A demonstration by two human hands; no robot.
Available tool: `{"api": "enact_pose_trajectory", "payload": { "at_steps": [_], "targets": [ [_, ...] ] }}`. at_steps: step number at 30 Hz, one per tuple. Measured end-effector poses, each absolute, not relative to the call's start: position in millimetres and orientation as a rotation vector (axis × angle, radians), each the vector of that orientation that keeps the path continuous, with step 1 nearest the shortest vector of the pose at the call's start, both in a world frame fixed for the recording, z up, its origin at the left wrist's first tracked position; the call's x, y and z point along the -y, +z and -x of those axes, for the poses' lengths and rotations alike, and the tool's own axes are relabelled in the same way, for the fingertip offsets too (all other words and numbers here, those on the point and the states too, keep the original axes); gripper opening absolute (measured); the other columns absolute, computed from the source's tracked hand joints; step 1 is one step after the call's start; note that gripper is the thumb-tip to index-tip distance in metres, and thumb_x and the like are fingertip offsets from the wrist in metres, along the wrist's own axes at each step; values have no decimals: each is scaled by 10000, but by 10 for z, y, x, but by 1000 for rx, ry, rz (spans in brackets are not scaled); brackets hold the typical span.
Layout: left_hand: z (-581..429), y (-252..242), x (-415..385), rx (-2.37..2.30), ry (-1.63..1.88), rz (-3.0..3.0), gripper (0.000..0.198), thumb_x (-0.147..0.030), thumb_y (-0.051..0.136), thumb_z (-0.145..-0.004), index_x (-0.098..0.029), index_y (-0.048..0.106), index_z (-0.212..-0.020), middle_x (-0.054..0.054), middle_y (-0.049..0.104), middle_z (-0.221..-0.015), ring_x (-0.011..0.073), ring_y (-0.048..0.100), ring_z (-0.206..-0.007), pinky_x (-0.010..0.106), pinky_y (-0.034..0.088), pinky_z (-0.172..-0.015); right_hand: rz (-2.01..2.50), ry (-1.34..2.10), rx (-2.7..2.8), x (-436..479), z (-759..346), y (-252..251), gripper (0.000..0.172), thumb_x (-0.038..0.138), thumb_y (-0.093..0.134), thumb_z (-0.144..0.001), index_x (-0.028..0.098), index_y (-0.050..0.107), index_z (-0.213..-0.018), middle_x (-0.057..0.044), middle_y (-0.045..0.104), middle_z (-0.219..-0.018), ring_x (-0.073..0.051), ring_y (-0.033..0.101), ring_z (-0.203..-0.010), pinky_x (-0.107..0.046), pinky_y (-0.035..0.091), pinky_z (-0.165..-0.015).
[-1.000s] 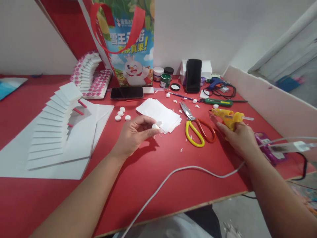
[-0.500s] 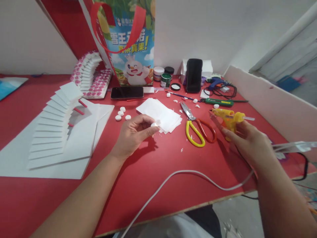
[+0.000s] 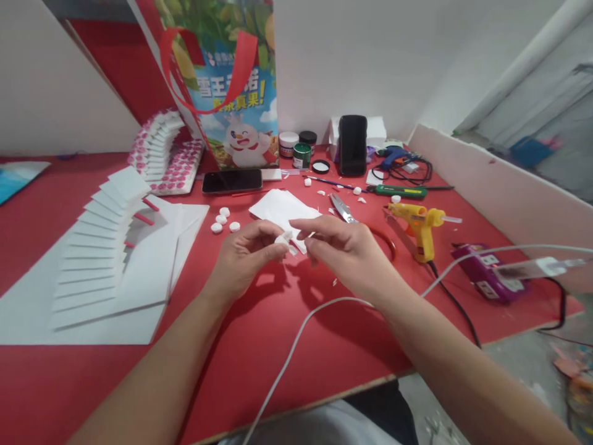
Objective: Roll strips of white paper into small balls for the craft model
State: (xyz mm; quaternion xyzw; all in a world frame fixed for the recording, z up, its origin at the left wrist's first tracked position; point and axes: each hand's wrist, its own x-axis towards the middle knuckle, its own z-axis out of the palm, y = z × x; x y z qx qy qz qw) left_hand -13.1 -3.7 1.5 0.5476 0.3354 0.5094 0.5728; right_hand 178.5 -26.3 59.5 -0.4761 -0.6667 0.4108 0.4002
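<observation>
One white piece (image 3: pixel 280 238) is pinched in the left hand (image 3: pixel 243 250); I cannot tell if the right hand (image 3: pixel 340 247) grips anything. Below them, a cable (image 3: pixel 343 300) crosses open desk (image 3: pixel 343 349) to its edge.

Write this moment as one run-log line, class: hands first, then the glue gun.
left hand: pinching white piece | right hand: close beside it, contact unclear | yellow glue gun: on red table

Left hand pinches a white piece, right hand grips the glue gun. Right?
Wrong on the glue gun: in the head view it rests on the table, apart from the right hand. The left hand does pinch a white piece.
</observation>
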Motion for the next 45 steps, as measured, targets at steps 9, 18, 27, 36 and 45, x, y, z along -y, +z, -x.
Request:
{"api": "enact_pose_trajectory", "payload": {
  "at_steps": [9,18,27,36,45],
  "targets": [
    [135,64,20,-885,1157,-1350,161,-295,828,-762,-199,716,-829,-7,687,-743,128,627,-643,261,514,-652,992,1058,1582,253,-1716,324,311,148,597,-861,286,812,-1038,-30,675,-836,-161,604,-815,-329,498,-765],
    [124,39,36,-881,1145,-1205,189,-307,827,-768,-184,726,-871,-2,689,-688,132,625,-592,278,520,-625,929,1162,1481,227,-1701,216,324,137,606,-866,306,815,-1048,-27,665,-907,-139,596,-822,-313,503,-763],
    [118,72,53,-867,1118,-1218,145,-285,807,-785,-164,738,-821,-8,670,-627,107,588,-525,251,498,-569,831,1042,1563,176,-1739,155,356,83,588,-867,303,821,-1022,-30,657,-892,-143,618,-859,-317,521,-787],
    [112,27,46,-829,1124,-1206,144,-272,813,-783,-153,731,-789,-9,676,-613,98,591,-504,228,497,-528,736,638,1788,165,-1761,118,409,3,527,-868,236,794,-1072,-50,658,-931,-131,655,-855,-287,543,-743],
    [92,30,48,-861,1103,-1198,112,-242,791,-767,-151,726,-760,-13,668,-588,103,586,-491,225,494,-508,705,348,1934,179,-1774,127,378,35,487,-898,203,755,-1103,-76,649,-972,-145,665,-860,-296,572,-734]
  ]
}}
